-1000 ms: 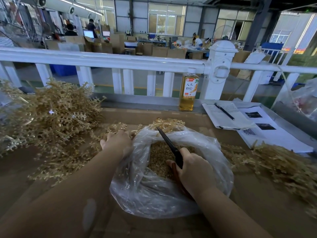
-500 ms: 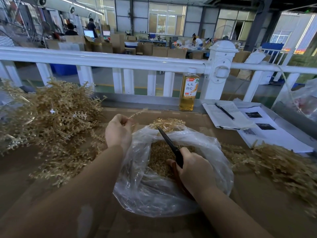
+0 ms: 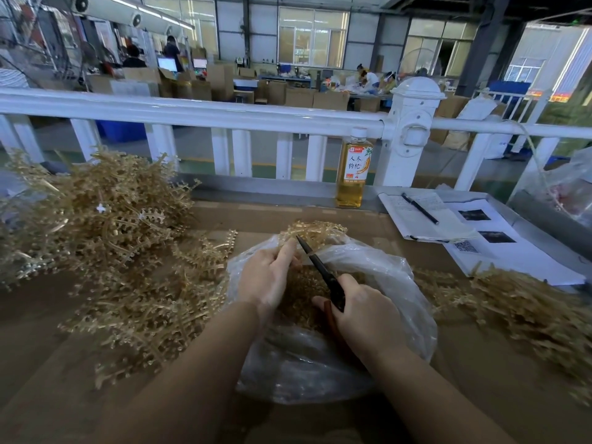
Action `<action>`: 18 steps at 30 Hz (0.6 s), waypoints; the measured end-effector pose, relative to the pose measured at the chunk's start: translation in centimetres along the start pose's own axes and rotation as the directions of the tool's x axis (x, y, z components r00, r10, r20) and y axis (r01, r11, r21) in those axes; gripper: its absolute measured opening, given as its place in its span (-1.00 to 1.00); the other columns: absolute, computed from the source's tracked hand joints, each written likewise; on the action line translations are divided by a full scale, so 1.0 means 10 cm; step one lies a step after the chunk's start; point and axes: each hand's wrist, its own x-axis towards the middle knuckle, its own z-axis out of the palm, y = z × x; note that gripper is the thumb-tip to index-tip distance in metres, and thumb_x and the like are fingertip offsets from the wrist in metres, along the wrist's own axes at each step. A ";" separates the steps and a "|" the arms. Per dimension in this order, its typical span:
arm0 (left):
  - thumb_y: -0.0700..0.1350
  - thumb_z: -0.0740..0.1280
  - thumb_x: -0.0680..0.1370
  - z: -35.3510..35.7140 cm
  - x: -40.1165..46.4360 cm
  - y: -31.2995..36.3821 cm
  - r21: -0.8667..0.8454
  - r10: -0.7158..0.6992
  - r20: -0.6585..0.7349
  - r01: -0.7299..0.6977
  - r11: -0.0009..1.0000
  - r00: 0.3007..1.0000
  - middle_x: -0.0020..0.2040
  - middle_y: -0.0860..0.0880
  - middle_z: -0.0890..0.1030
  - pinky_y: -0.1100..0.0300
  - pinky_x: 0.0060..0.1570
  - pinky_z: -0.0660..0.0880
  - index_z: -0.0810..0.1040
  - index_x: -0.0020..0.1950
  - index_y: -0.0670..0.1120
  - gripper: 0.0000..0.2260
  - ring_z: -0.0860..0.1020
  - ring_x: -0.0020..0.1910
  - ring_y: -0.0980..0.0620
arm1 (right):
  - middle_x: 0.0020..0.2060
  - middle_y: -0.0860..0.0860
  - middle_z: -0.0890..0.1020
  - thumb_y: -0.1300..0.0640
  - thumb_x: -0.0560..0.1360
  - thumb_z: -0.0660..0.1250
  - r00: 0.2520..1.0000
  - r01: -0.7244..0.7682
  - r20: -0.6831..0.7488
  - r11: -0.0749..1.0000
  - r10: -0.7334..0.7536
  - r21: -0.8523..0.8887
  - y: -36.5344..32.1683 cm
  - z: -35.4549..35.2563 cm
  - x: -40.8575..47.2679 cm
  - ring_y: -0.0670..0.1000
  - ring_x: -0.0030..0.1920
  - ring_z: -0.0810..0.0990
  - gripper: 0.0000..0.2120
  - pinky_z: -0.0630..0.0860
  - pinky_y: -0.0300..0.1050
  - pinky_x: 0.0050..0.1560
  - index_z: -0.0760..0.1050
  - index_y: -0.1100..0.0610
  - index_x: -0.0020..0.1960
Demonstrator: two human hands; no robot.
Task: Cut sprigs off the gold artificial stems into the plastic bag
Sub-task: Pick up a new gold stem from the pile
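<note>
Over the open plastic bag (image 3: pixel 336 357) on the bench (image 3: pixel 480 363), the right hand (image 3: pixel 362 312) grips one pair of scissors (image 3: pixel 323 274), blades raised. The left hand (image 3: pixel 267 277) pinches a gold stem (image 3: pixel 290 251) at the blade tip. A snip looks imminent; the sprig must fall inside. Two heaps flank the bag: uncut stems (image 3: pixel 105 238) left, another pile (image 3: pixel 525 302) right. One bottle (image 3: pixel 353 169) stands behind.

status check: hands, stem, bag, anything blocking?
Left hand pinches a gold stem over the plastic bag. Right hand grips the scissors, blades at the stem. Cut sprigs already in the bag. Nothing in the way.
</note>
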 end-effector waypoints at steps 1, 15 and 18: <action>0.08 0.24 0.58 0.01 0.02 0.00 0.086 0.006 -0.029 -0.004 0.996 1.000 -0.13 -0.03 0.64 0.35 -0.01 0.47 0.59 -0.13 -0.16 -0.67 0.56 -0.12 0.08 | -0.10 -0.05 0.58 -0.32 0.52 0.14 1.000 0.001 0.010 1.000 -0.001 0.008 0.00 -0.01 0.00 -0.01 -0.08 0.56 -0.57 0.49 -0.12 -0.11 0.40 -0.01 0.15; 0.05 0.46 0.42 0.02 0.08 0.03 0.494 -0.015 -0.089 0.057 0.867 0.996 0.32 -0.12 0.40 0.09 0.35 0.26 0.25 0.47 -0.08 -0.30 0.33 0.33 -0.09 | -0.10 -0.04 0.58 -0.30 0.52 0.16 1.000 0.003 0.012 0.997 -0.004 0.077 0.01 -0.06 -0.05 0.00 -0.06 0.56 -0.60 0.49 -0.09 -0.10 0.40 -0.02 0.16; 0.04 0.54 0.34 -0.01 0.05 0.06 0.338 -0.003 -0.109 0.040 0.940 0.994 0.11 -0.03 0.49 0.11 0.18 0.41 0.43 0.17 -0.03 -0.51 0.41 0.15 -0.03 | -0.10 -0.05 0.59 -0.30 0.52 0.18 1.000 -0.002 -0.011 0.994 0.003 0.108 0.01 -0.07 -0.05 -0.01 -0.06 0.57 -0.59 0.49 -0.11 -0.08 0.41 -0.01 0.16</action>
